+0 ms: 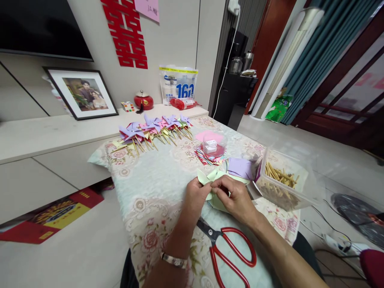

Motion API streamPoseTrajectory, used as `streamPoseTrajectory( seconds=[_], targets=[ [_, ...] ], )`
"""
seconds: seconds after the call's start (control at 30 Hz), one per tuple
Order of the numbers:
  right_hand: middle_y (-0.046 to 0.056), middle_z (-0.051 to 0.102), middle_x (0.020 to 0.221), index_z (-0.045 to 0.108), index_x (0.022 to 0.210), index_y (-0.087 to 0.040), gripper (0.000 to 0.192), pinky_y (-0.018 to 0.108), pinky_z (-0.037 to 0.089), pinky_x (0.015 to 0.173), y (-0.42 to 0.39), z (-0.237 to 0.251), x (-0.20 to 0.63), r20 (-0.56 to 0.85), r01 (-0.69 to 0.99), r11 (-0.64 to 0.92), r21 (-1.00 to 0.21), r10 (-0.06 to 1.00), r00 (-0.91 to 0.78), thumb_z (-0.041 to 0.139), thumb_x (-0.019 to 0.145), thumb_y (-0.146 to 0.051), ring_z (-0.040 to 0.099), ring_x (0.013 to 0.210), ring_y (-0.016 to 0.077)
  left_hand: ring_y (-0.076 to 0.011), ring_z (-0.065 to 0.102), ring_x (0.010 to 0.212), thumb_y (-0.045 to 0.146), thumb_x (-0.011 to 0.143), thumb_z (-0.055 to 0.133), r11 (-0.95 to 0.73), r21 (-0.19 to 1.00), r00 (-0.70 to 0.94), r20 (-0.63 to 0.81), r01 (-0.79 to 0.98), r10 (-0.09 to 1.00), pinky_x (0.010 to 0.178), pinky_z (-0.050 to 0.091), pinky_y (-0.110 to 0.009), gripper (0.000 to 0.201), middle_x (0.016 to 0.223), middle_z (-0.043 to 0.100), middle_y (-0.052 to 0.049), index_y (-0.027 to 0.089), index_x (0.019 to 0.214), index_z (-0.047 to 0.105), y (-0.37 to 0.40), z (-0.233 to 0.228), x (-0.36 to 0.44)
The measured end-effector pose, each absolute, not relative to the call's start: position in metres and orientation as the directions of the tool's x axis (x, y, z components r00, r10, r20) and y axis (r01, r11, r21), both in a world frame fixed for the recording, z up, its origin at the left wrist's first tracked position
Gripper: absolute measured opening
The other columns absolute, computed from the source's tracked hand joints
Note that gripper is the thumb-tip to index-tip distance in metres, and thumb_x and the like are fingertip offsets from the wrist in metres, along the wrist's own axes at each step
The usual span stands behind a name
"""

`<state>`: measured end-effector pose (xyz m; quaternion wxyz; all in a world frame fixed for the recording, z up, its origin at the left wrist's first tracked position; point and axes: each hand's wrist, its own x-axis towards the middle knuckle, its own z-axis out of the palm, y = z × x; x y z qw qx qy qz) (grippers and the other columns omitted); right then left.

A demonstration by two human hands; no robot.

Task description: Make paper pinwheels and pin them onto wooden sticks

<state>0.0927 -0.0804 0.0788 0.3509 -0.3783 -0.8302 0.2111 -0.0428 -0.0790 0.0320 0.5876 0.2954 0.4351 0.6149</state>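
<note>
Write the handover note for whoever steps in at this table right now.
Left hand and right hand: both pinch the light green paper, folding its corners in over the table.
Supplies: purple paper sheets just beyond, wooden sticks in the clear box to the right, red-handled scissors lying near the wrists.
Done: a row of finished pinwheels at the far edge.
Left: the green piece has no stick yet; loose sheets remain.

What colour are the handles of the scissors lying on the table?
Red handles on the scissors, with dark blades; the head view shows them, near the person's wrists.
</note>
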Motion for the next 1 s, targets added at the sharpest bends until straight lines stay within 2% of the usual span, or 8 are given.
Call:
streamPoseTrajectory(
  seconds=[0.1, 0.2, 0.37, 0.47, 0.57, 0.63, 0.8, 1.0],
  targets=[
    [0.004, 0.067, 0.080, 0.064, 0.087, -0.021, 0.010, 0.029, 0.046, 0.069, -0.082, 0.074, 0.091, 0.438, 0.490, 0.608, -0.625, 0.793, -0.424, 0.057, 0.092, -0.015, 0.062, 0.073, 0.0180, -0.0186, 0.063, 0.066, 0.022, 0.061, 0.077, 0.056, 0.888, -0.137, -0.133, -0.456, 0.982, 0.063, 0.048, -0.026, 0.021, 0.070, 0.072, -0.002, 0.013, 0.079, 0.073, -0.080, 0.033, -0.043],
    [0.005, 0.065, 0.082, 0.062, 0.086, -0.022, 0.013, 0.031, 0.047, 0.072, -0.083, 0.070, 0.090, 0.493, 0.508, 0.633, -0.584, 0.774, -0.397, 0.054, 0.094, -0.015, 0.061, 0.078, 0.0197, -0.0186, 0.064, 0.067, 0.022, 0.061, 0.077, 0.047, 0.883, -0.145, -0.129, -0.468, 0.981, 0.065, 0.048, -0.026, 0.021, 0.070, 0.072, -0.003, 0.013, 0.080, 0.074, -0.081, 0.037, -0.041],
    [0.010, 0.063, 0.114, 0.064, 0.085, -0.023, 0.013, 0.046, 0.041, 0.094, -0.085, 0.068, 0.089, 0.606, 0.590, 0.669, -0.452, 0.716, -0.347, 0.056, 0.093, -0.018, 0.052, 0.111, 0.0287, -0.0188, 0.066, 0.068, 0.024, 0.062, 0.079, 0.047, 0.865, -0.131, -0.130, -0.500, 0.983, 0.063, 0.048, -0.026, 0.024, 0.073, 0.074, -0.003, 0.013, 0.083, 0.074, -0.083, 0.042, -0.039],
    [0.009, 0.059, 0.128, 0.065, 0.082, -0.023, 0.012, 0.050, 0.033, 0.104, -0.085, 0.069, 0.091, 0.565, 0.557, 0.621, -0.552, 0.769, -0.297, 0.059, 0.093, -0.022, 0.045, 0.125, 0.0309, -0.0200, 0.067, 0.070, 0.024, 0.063, 0.079, 0.044, 0.863, -0.114, -0.117, -0.504, 0.987, 0.065, 0.050, -0.027, 0.024, 0.075, 0.075, -0.004, 0.013, 0.084, 0.074, -0.084, 0.045, -0.040],
    [0.010, 0.057, 0.133, 0.065, 0.081, -0.022, 0.011, 0.048, 0.032, 0.106, -0.084, 0.069, 0.095, 0.442, 0.471, 0.502, -0.726, 0.864, -0.241, 0.062, 0.091, -0.025, 0.046, 0.128, 0.0303, -0.0231, 0.070, 0.073, 0.026, 0.064, 0.079, 0.054, 0.852, -0.091, -0.118, -0.521, 0.989, 0.068, 0.052, -0.029, 0.028, 0.078, 0.076, -0.005, 0.013, 0.088, 0.075, -0.086, 0.048, -0.042],
    [0.010, 0.057, 0.134, 0.065, 0.080, -0.022, 0.011, 0.047, 0.032, 0.107, -0.084, 0.070, 0.098, 0.390, 0.427, 0.447, -0.786, 0.894, -0.220, 0.063, 0.090, -0.027, 0.046, 0.129, 0.0300, -0.0254, 0.071, 0.077, 0.028, 0.063, 0.080, 0.063, 0.845, -0.076, -0.122, -0.531, 0.990, 0.071, 0.053, -0.031, 0.032, 0.081, 0.077, -0.006, 0.013, 0.091, 0.075, -0.087, 0.049, -0.043],
    [0.010, 0.057, 0.132, 0.065, 0.080, -0.022, 0.011, 0.046, 0.033, 0.106, -0.083, 0.069, 0.099, 0.391, 0.431, 0.451, -0.782, 0.893, -0.224, 0.063, 0.089, -0.027, 0.047, 0.128, 0.0299, -0.0262, 0.071, 0.078, 0.028, 0.063, 0.081, 0.049, 0.848, -0.069, -0.101, -0.528, 0.992, 0.072, 0.054, -0.033, 0.035, 0.083, 0.078, -0.006, 0.013, 0.094, 0.075, -0.087, 0.049, -0.043],
    [0.011, 0.059, 0.127, 0.066, 0.080, -0.022, 0.011, 0.046, 0.034, 0.103, -0.081, 0.066, 0.099, 0.402, 0.457, 0.466, -0.757, 0.885, -0.237, 0.062, 0.089, -0.026, 0.048, 0.125, 0.0299, -0.0219, 0.069, 0.071, 0.026, 0.064, 0.079, 0.031, 0.896, -0.110, -0.088, -0.442, 0.990, 0.067, 0.052, -0.029, 0.027, 0.075, 0.076, -0.003, 0.014, 0.087, 0.073, -0.086, 0.047, -0.041]
  ],
)
